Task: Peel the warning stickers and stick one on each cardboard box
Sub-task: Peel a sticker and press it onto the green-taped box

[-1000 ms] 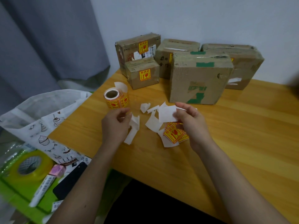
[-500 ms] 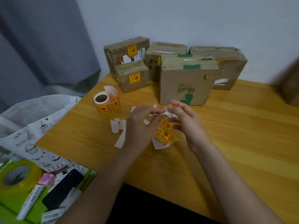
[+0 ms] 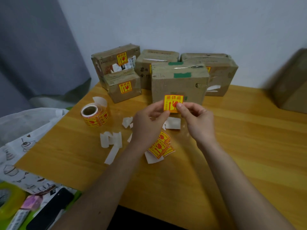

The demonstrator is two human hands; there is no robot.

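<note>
Left hand [image 3: 147, 120] and right hand [image 3: 197, 118] together pinch one peeled yellow-and-red warning sticker [image 3: 173, 102], thumbs and fingertips closed on its lower corners, holding it upright just before the front face of the nearest cardboard box [image 3: 179, 83]. Its print shows a broken glass and an up arrow under a line of Chinese characters too small to read.

At the far left a white printed bag [image 3: 25, 130] overlaps the worktop's [image 3: 249, 146] left edge, with a roll of yellow tape [image 3: 8, 201] and a black phone [image 3: 49, 211] below that edge. On the worktop near its left edge stands the sticker roll [image 3: 95, 115], its backing strip curling up. Scraps of white backing paper [image 3: 113, 141] lie between the roll and the hands, and a loose pile of stickers [image 3: 160, 146] rests under the left wrist.

Five boxes crowd the back edge against the wall; the two leftmost, the rear box [image 3: 116, 63] and the small front box [image 3: 123, 87], already wear stickers. Bare wood lies open to the right of the hands, up to a blurred brown box [image 3: 290, 83] at the right border.
</note>
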